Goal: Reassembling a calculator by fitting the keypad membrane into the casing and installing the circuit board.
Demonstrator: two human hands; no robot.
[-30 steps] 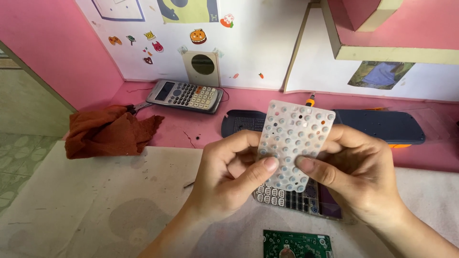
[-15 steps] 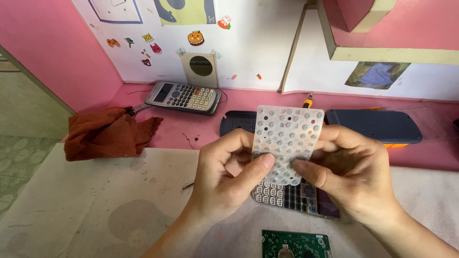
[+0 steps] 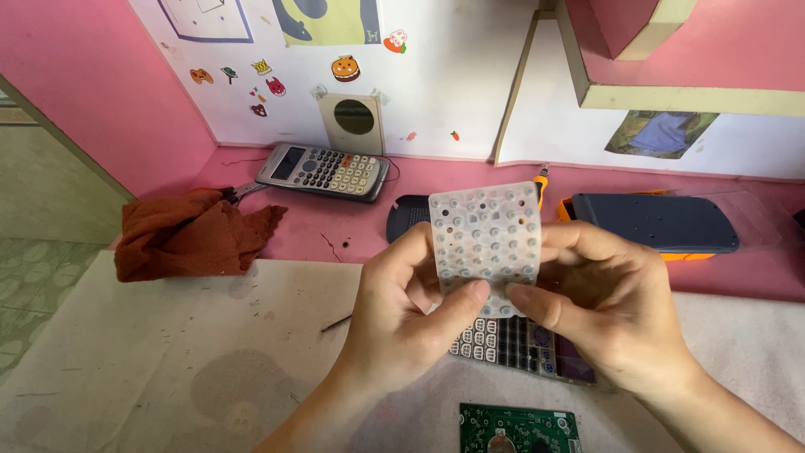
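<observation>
Both of my hands hold up a translucent white rubber keypad membrane (image 3: 486, 243) studded with small domes. My left hand (image 3: 411, 310) pinches its lower left edge with thumb and fingers. My right hand (image 3: 604, 302) grips its right side and lower edge. Beneath the hands lies an opened calculator front (image 3: 511, 344) with rows of keys facing up. A green circuit board (image 3: 516, 428) sits at the near edge of the white work surface.
A grey scientific calculator (image 3: 323, 170) rests on the pink ledge by the wall. A rust-red cloth (image 3: 189, 235) lies at the left. A dark calculator back cover (image 3: 654, 222) and another dark shell (image 3: 408, 218) lie behind the hands, with an orange-handled screwdriver (image 3: 542, 180).
The membrane has tilted from leaning right to nearly upright and dropped slightly lower in my hands. The hands keep their grip.
</observation>
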